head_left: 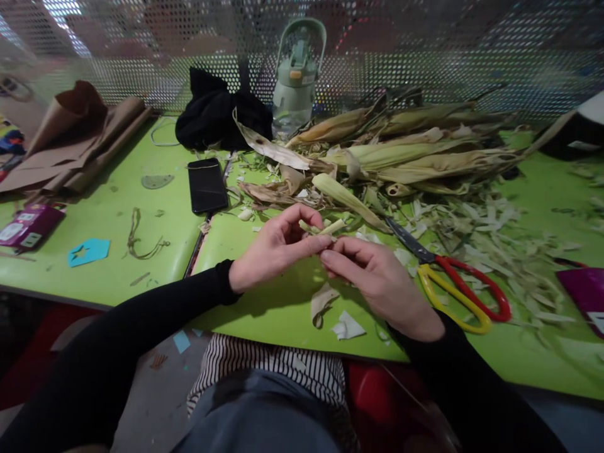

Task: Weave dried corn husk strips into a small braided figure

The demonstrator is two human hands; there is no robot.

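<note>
Between my two hands is a small pale-green strip of corn husk (334, 227), pinched just above the green table. My left hand (283, 242) closes its thumb and fingers on the strip. Its right end meets the fingertips of my right hand (365, 270), which are pressed together close by; what exactly they pinch is partly hidden. Just beyond my fingers lies a folded pale husk piece (346, 198). Scissors (438, 258) with one red and one yellow handle rest to the right of my right hand. Below the hands are a curled husk scrap (323, 302) and a white scrap (348, 326).
A heap of dried corn husks (415, 148) spreads across the back, with shredded husk (509, 245) at right. A bottle (295, 88), black cloth (221, 110), phone (207, 187), brown paper (80, 141), blue paper cutout (89, 252) and purple box (31, 228) surround the work area.
</note>
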